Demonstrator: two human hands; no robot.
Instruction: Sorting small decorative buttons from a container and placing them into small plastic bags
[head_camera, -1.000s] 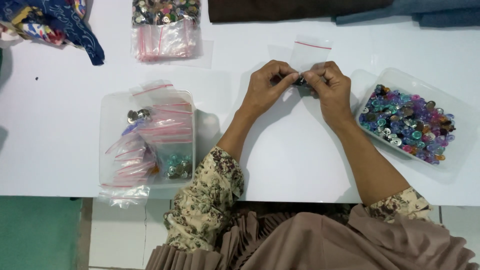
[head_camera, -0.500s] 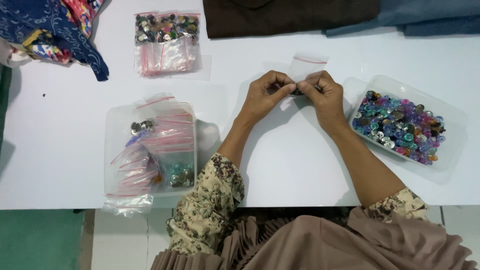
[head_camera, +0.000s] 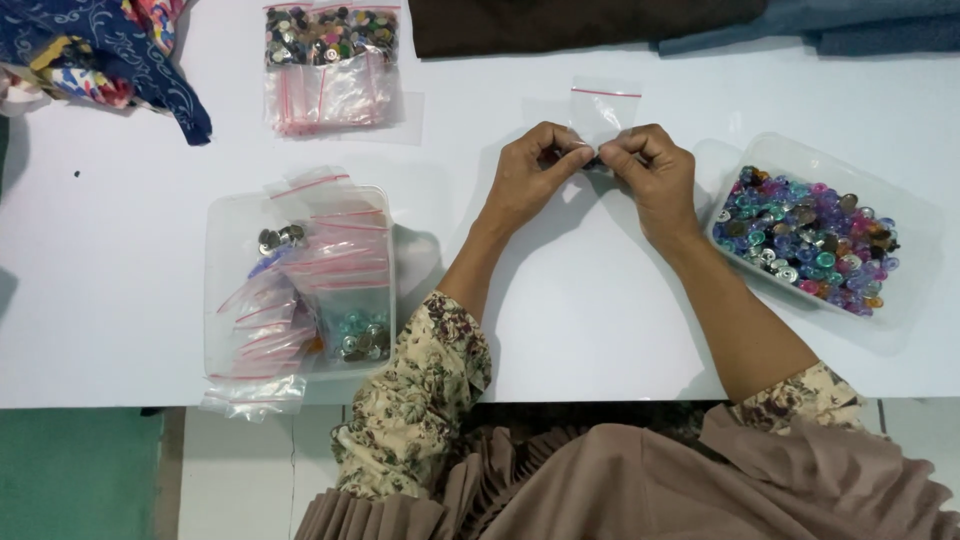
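Observation:
My left hand (head_camera: 530, 175) and my right hand (head_camera: 648, 170) meet fingertip to fingertip over the white table (head_camera: 560, 300), both pinching a small clear zip bag (head_camera: 603, 110) with a red seal strip. Something small and dark sits between the fingertips at the bag's lower edge; I cannot tell what it is. To the right of my right hand stands a clear tray (head_camera: 820, 165) full of coloured and metallic buttons (head_camera: 810, 240).
A clear tray (head_camera: 225, 290) at the left holds small zip bags with buttons (head_camera: 355, 335). A stack of zip bags with mixed buttons (head_camera: 330, 60) lies at the back. Patterned blue cloth (head_camera: 110, 50) is at the back left, dark brown fabric (head_camera: 580, 22) and blue fabric (head_camera: 850, 25) along the far edge.
Both hands stay together on the small bag. The view has shifted slightly, so the hands and bag sit a little higher and to the left in the picture.

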